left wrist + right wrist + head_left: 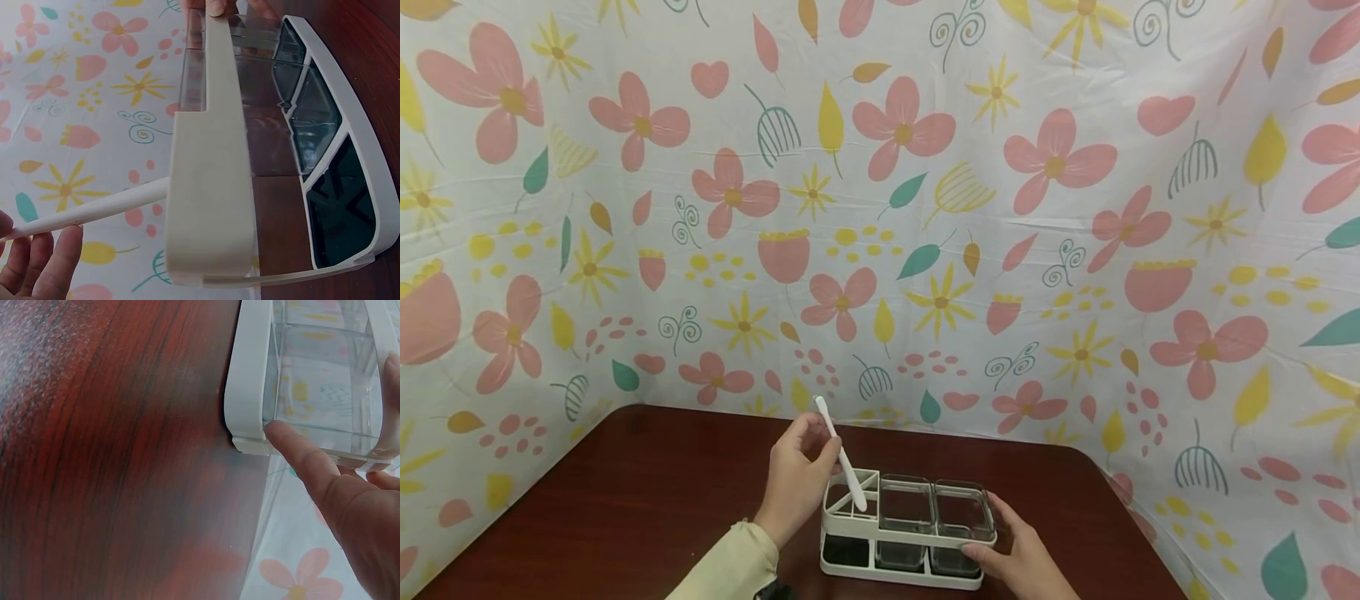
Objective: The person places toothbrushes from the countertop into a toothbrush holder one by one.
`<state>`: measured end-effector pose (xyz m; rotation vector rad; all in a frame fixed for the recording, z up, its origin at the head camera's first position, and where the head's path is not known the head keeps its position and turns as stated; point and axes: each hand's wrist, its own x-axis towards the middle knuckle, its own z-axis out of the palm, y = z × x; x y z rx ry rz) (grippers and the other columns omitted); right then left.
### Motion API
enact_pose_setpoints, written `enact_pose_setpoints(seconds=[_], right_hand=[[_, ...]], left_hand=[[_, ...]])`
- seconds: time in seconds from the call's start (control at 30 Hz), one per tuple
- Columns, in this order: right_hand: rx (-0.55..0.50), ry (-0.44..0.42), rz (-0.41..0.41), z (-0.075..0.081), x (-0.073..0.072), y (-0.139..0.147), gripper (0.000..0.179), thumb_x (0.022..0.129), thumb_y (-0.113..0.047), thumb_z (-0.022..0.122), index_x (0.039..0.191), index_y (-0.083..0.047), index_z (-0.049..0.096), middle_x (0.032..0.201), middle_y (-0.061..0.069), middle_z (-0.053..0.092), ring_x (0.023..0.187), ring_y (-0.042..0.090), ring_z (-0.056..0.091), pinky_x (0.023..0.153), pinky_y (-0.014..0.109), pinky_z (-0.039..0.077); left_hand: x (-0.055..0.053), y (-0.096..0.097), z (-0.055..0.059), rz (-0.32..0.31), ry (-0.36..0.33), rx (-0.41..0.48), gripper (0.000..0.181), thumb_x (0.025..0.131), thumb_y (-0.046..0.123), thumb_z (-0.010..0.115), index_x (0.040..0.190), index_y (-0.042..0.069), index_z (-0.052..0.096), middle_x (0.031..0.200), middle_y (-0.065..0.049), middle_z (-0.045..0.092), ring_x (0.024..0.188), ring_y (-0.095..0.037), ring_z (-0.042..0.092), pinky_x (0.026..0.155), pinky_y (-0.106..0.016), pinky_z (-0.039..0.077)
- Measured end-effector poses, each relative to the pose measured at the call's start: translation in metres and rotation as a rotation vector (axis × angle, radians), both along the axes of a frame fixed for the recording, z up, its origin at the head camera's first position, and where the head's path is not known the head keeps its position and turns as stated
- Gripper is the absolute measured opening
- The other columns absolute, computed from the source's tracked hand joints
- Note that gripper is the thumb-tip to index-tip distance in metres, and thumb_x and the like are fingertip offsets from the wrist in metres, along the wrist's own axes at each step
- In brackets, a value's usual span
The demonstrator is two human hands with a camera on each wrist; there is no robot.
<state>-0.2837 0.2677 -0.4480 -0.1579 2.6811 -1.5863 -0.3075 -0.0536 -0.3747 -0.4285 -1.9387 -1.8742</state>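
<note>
A slim white toothbrush (847,468) slants down from my left hand (796,473), which pinches it near its upper end between thumb and fingers. Its thicker lower end overlaps the divided compartments of a cream two-tier rack (852,526). In the left wrist view, that end of the toothbrush (119,203) passes behind the rack's upper tier. My right hand (1024,557) grips the rack's right end, thumb at the front and fingers behind. One finger of the right hand (350,500) reaches the rim in the right wrist view.
Two clear cups sit side by side in the rack: a left cup (907,504) and a right cup (962,510). Dark panels fill the lower tier. The dark red-brown table (647,500) ends at a flower-printed curtain (925,250) behind and on both sides.
</note>
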Motion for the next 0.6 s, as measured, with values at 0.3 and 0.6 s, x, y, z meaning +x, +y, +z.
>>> enact_pose_setpoints(seconds=[0.3,0.6], right_hand=[[0.041,0.001,-0.042,0.002,0.0,-0.003,0.093,0.083,-0.029,0.081,0.148,0.01,0.029,0.136,0.03,0.05,0.12,0.044,0.053,0.089,0.053,0.051],[0.06,0.03,-0.045,0.002,0.002,-0.002,0.091,0.082,-0.027,0.082,0.147,0.01,0.031,0.134,0.026,0.055,0.118,0.041,0.055,0.092,0.056,0.048]], left_hand=[[0.0,0.005,-0.006,-0.006,0.028,-0.015,0.014,0.093,0.001,0.066,0.105,0.007,0.061,0.091,-0.013,0.062,0.084,-0.025,0.067,0.064,-0.038,0.06],[-0.004,0.008,-0.014,-0.021,0.047,-0.082,0.019,0.092,-0.001,0.066,0.105,0.012,0.062,0.09,-0.007,0.063,0.083,-0.024,0.068,0.063,-0.033,0.059]])
